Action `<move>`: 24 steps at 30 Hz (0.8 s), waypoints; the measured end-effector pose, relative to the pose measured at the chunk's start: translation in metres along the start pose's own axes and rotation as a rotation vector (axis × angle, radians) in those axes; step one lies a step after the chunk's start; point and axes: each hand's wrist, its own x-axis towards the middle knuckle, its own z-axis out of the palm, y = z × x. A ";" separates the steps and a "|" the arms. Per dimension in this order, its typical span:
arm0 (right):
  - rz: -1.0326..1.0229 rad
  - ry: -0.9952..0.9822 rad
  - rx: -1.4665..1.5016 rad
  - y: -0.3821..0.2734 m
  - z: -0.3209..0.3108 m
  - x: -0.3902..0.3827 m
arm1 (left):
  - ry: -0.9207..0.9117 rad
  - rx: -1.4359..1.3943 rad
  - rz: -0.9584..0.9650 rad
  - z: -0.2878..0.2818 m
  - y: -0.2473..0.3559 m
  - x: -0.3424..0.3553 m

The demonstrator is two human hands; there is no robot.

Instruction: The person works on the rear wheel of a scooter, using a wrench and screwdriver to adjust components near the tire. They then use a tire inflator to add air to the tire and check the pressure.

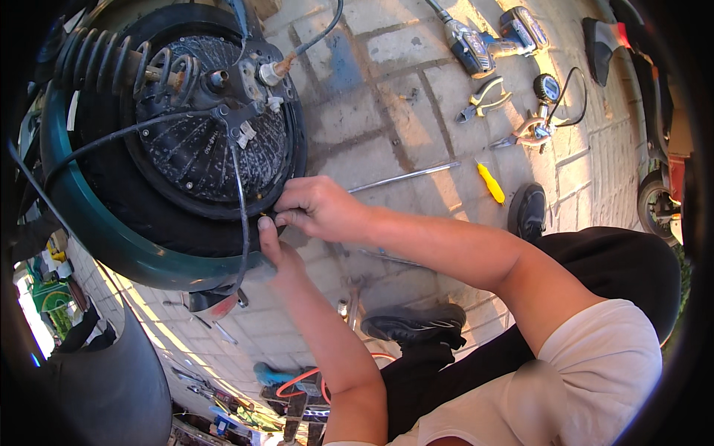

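Note:
A scooter wheel with a dark, dusty hub (197, 160) and a black tire (186, 238) sits at the upper left, partly inside a green fender (97, 241). My right hand (316, 208) is at the wheel's near right edge, its fingers pinched together against the rim. Just below it my left hand (275, 241) has its thumb up at the tire, the other fingers mostly hidden. A tiny brass-coloured bit (262, 215) shows by the left thumb; what the fingertips grip is too small to make out. A cable (242, 201) hangs beside my left hand.
A coil spring (111, 63) stands over the wheel. On the paving lie a cordless impact driver (476, 48), cutting pliers (483, 100), a pressure gauge (547, 88), a yellow-handled screwdriver (490, 183) and a long metal rod (405, 176). A grey panel (111, 386) fills the lower left.

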 end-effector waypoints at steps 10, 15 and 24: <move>0.231 -0.052 0.067 -0.004 -0.009 0.005 | -0.005 0.166 0.131 0.010 0.010 -0.011; 0.510 -0.146 0.238 -0.009 -0.011 0.013 | 0.027 0.241 -0.061 0.008 0.008 -0.020; 0.746 -0.357 0.353 -0.020 -0.026 0.028 | 0.006 0.381 0.054 0.006 0.006 -0.015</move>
